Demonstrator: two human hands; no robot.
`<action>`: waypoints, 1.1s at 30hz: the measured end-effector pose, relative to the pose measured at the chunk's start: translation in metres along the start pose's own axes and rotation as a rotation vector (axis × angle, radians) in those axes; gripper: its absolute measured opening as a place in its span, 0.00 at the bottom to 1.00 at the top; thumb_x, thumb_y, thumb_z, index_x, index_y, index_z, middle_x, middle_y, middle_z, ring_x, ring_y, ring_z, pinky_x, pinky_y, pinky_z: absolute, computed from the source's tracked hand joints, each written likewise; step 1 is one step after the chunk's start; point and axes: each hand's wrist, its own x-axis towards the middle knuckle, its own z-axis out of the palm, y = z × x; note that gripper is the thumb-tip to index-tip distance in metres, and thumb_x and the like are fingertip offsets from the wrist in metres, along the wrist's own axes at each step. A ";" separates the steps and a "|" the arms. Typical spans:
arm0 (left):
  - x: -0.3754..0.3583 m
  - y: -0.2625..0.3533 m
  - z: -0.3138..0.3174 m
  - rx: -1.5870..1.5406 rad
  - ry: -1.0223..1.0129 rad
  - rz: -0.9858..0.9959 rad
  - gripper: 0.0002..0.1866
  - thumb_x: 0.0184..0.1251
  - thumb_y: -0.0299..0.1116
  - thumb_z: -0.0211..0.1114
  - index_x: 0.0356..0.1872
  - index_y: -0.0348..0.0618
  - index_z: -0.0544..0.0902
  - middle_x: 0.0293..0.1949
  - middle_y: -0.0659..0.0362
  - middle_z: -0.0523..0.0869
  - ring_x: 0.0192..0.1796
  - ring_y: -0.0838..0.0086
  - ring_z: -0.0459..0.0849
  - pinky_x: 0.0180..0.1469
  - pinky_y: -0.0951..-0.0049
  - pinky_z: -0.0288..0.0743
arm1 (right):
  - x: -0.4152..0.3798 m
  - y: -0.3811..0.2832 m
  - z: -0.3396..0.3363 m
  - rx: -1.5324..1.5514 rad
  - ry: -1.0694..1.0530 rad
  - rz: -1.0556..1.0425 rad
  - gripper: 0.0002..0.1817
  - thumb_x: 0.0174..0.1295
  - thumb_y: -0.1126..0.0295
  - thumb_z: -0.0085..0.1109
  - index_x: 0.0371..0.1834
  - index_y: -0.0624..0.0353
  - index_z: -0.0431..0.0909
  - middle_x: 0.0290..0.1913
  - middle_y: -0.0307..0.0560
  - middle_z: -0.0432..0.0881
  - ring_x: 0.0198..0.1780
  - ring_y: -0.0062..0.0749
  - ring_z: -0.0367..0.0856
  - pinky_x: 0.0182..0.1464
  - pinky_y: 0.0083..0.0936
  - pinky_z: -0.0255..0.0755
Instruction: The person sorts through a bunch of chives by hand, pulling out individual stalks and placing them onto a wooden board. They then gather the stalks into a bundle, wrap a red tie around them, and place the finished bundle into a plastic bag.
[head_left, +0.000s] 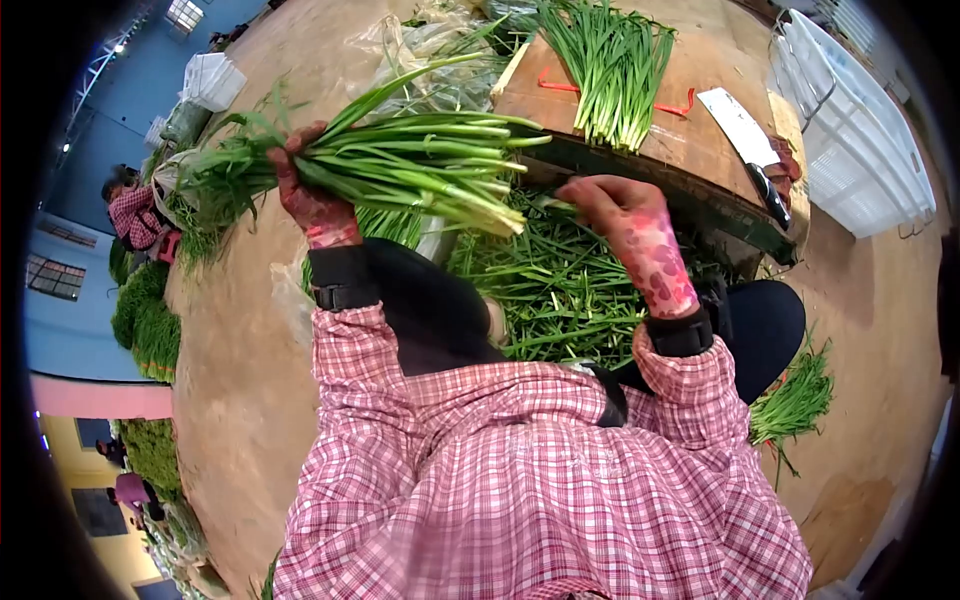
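Note:
My left hand [310, 200] is wrapped round a thick bunch of green chives [430, 165], with the pale stem ends pointing right and the leafy tips to the left. To the right of those ends, my right hand [632, 235] is closed with thumb and fingers together. Something pale shows at its fingertips, too small to name. Below it lies a heap of loose green leaves [560, 290] between my knees. Another bunch of chives [622, 75] rests on a wooden board [700, 60], across a red tie [675, 105].
A cleaver [740, 130] with a black handle lies at the board's right side. White plastic crates [860, 140] stand beyond it. Clear plastic bags [400, 55] sit behind the held bunch. More greens [795, 400] lie right of my knee. Another person [135, 215] sits far left.

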 end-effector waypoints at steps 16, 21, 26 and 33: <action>-0.003 -0.022 0.015 0.010 0.007 -0.156 0.20 0.71 0.49 0.56 0.37 0.40 0.80 0.45 0.48 0.83 0.53 0.60 0.78 0.61 0.59 0.67 | 0.009 -0.015 0.037 -0.525 0.147 -0.832 0.19 0.48 0.71 0.70 0.46 0.48 0.82 0.41 0.47 0.80 0.44 0.46 0.78 0.48 0.39 0.72; -0.011 -0.027 0.031 0.026 0.045 -0.214 0.19 0.71 0.49 0.57 0.35 0.40 0.79 0.42 0.51 0.82 0.51 0.62 0.78 0.59 0.60 0.69 | 0.038 -0.007 0.044 -0.611 -0.038 -0.960 0.11 0.50 0.72 0.68 0.38 0.55 0.83 0.35 0.47 0.80 0.40 0.44 0.78 0.45 0.36 0.71; -0.014 -0.027 0.028 0.053 0.136 -0.181 0.18 0.70 0.48 0.59 0.33 0.41 0.78 0.39 0.55 0.81 0.49 0.64 0.77 0.58 0.62 0.70 | 0.025 0.005 0.021 0.209 -0.157 -0.214 0.06 0.63 0.71 0.60 0.38 0.63 0.81 0.34 0.40 0.82 0.35 0.27 0.79 0.41 0.21 0.73; -0.008 -0.008 -0.016 0.008 0.146 -0.131 0.18 0.69 0.47 0.60 0.34 0.41 0.79 0.42 0.51 0.83 0.50 0.61 0.78 0.60 0.60 0.68 | 0.024 0.063 -0.102 0.609 0.222 0.009 0.09 0.64 0.70 0.61 0.41 0.64 0.81 0.33 0.42 0.82 0.34 0.23 0.79 0.40 0.19 0.74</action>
